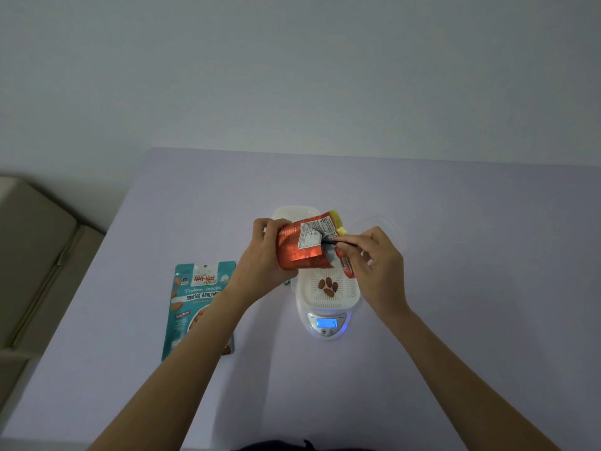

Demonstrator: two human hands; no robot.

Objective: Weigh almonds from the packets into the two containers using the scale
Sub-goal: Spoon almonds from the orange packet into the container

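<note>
Left hand [263, 252] grips orange packet [302, 245]; right hand [379, 265] pinches a dark stick [338, 243] (almonds [328, 286] in container [350, 289] below).

Both bare forearms are reaching in from the near edge and angling toward each other. The left hand [265, 255] is gripping an orange packet [300, 247], with its fingers curled round the packet's left side. The right hand [374, 258] is pinching a thin dark handle [340, 243] between thumb and fingertips, with the handle's tip at the packet.
</note>
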